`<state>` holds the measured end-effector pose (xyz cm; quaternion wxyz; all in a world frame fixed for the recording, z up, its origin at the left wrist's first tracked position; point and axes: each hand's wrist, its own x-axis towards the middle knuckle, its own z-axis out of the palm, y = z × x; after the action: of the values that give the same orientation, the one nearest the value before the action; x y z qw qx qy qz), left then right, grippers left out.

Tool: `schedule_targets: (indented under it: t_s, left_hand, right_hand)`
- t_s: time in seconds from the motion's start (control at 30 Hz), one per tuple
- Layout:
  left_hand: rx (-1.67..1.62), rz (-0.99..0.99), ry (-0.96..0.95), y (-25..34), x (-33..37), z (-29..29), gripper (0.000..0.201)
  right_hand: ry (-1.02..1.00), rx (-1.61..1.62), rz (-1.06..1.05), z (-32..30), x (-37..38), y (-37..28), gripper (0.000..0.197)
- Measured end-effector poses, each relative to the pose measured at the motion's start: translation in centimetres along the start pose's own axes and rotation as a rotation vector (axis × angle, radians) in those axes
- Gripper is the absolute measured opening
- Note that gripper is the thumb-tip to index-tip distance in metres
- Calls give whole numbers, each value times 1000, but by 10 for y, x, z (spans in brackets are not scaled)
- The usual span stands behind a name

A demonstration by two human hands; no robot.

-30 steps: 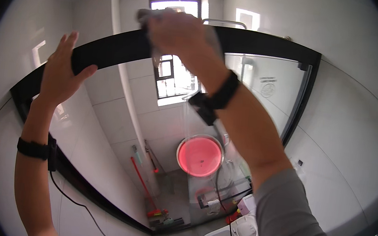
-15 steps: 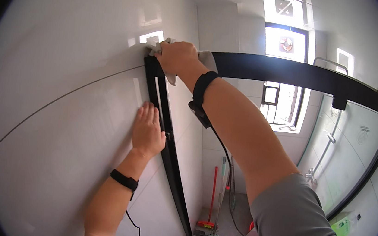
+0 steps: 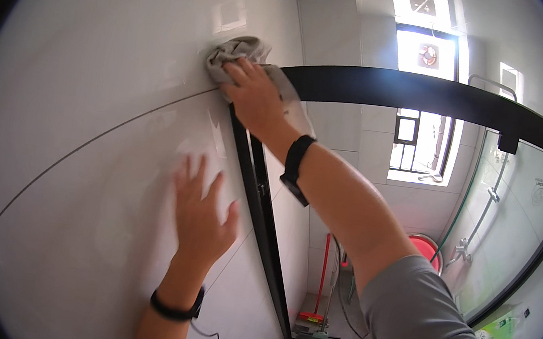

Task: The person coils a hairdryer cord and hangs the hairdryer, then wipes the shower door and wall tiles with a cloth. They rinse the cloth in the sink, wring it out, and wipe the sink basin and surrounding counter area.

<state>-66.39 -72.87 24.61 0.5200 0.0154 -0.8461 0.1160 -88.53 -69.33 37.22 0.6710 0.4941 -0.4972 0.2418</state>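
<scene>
High up, where the black top rail [image 3: 394, 90] of a shower enclosure meets the tiled wall [image 3: 109, 64], my right hand [image 3: 257, 97] holds a bunched grey cloth [image 3: 240, 48]. The cloth lies against the wall and the rail's end, with part of it hanging behind my hand. My palm hides some of that corner. Lower down, my left hand [image 3: 204, 222] is open with fingers spread, its fingertips blurred. It is close to the wall, left of the black upright post [image 3: 267, 236]; I cannot tell whether it touches the tiles.
A glass panel [image 3: 522, 205] and a shower fitting [image 3: 463, 250] are at the right. Beyond the frame are a window [image 3: 422, 140], a red broom [image 3: 322, 282], a floor squeegee [image 3: 319, 338] and a red basin [image 3: 425, 247]. A green package [image 3: 499, 333] sits lower right. Cables trail from both wristbands.
My left hand has left its place beside the post and spread its fingers. The cloth under my right hand has shifted onto the wall tiles and is bunched larger. The view has moved slightly.
</scene>
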Motion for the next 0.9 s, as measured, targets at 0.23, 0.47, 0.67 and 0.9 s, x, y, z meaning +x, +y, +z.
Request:
schedule_targets:
  t_s: [0.23, 0.47, 0.67, 0.9]
  left_hand:
    - [359, -194, -170, 1, -40, -75, 66]
    - [428, -246, -204, 6, -42, -79, 73]
    - [361, -237, -133, 8, -40, -76, 73]
    - [-6, -42, 131, 40, 64, -16, 71]
  right_hand:
    - [-29, 36, -80, -11, 7, 1, 14]
    - [-281, -203, 221, -150, 3, 77, 19]
    - [-252, -482, 431, -356, -43, 191, 25]
    - [69, 218, 1027, -511, -38, 210, 36]
